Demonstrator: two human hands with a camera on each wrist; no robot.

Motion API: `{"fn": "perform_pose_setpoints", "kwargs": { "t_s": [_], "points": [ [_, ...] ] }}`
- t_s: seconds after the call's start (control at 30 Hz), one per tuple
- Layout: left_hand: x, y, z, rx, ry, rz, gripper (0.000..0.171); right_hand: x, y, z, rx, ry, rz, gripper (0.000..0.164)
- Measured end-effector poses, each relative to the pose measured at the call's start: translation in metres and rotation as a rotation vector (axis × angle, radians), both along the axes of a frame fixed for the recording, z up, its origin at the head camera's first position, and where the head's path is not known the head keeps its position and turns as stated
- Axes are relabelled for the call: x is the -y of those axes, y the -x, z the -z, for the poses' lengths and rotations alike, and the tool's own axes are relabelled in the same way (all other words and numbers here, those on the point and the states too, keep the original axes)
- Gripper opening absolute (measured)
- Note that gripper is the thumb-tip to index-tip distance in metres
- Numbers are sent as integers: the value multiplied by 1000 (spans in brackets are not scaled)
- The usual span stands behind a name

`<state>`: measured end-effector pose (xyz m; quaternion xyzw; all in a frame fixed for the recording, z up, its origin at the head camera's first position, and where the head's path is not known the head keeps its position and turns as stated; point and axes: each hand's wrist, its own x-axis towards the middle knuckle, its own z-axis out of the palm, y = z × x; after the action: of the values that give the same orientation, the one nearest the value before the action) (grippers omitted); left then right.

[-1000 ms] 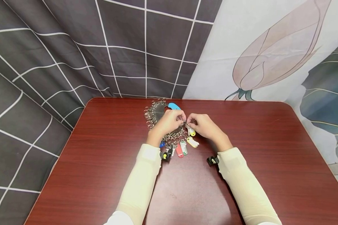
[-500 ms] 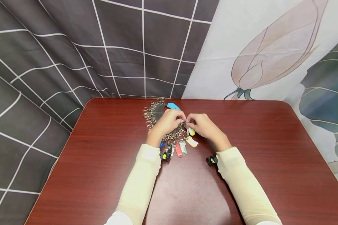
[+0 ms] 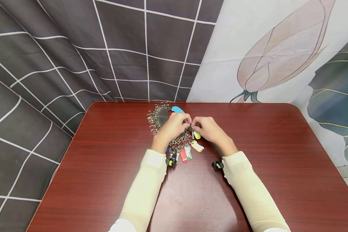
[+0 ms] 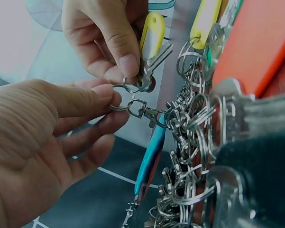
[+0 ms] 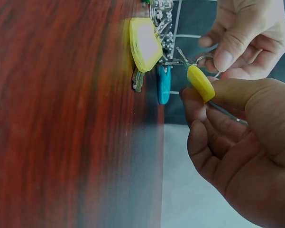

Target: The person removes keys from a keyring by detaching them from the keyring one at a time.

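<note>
Left hand (image 4: 45, 133) in close pinch on metal ring (image 4: 119, 109), distinct only in wrist views.

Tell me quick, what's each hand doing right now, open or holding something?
Left hand: pinching a metal ring.
Right hand: holding a key with a yellow tag; exact fingertip contact is partly hidden.

A wood-grained, reddish-brown tabletop (image 3: 278, 161) with rounded far corners is backed by dark grey cloth (image 3: 124, 32), white-gridded, and by white cloth (image 3: 217, 75) printed with a pinkish bud (image 3: 278, 54); glare (image 3: 188, 188) is reflected centrally.
</note>
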<state>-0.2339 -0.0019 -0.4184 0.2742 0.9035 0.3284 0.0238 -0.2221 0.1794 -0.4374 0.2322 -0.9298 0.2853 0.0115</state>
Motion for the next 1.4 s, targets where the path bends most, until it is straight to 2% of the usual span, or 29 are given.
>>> {"fn": "perform_pose_setpoints", "kwargs": {
  "t_s": [0.13,0.53,0.77,0.9,1.03,1.17,1.4],
  "points": [
    [0,0,2,-3,-28,-39,8,0,0,-1,0,-1,5,3],
    [-3,3,10,-7,-40,-97,14,-2,0,-3,-1,-11,-8,4],
    [-5,0,10,-49,-5,-82,13,-3,-2,-7,3,-6,-10,4],
    [-6,0,13,-40,9,-102,9,-2,-2,-6,-5,1,-22,4],
    [-7,1,15,-10,-20,-149,7,-3,-1,-5,-19,-6,-26,5],
    [-6,1,15,-11,-57,-195,8,-3,-1,-5,-12,-7,-27,6],
    [-6,2,17,-30,-89,-185,13,-3,-1,-5,-4,-2,-26,6]
  ]
}}
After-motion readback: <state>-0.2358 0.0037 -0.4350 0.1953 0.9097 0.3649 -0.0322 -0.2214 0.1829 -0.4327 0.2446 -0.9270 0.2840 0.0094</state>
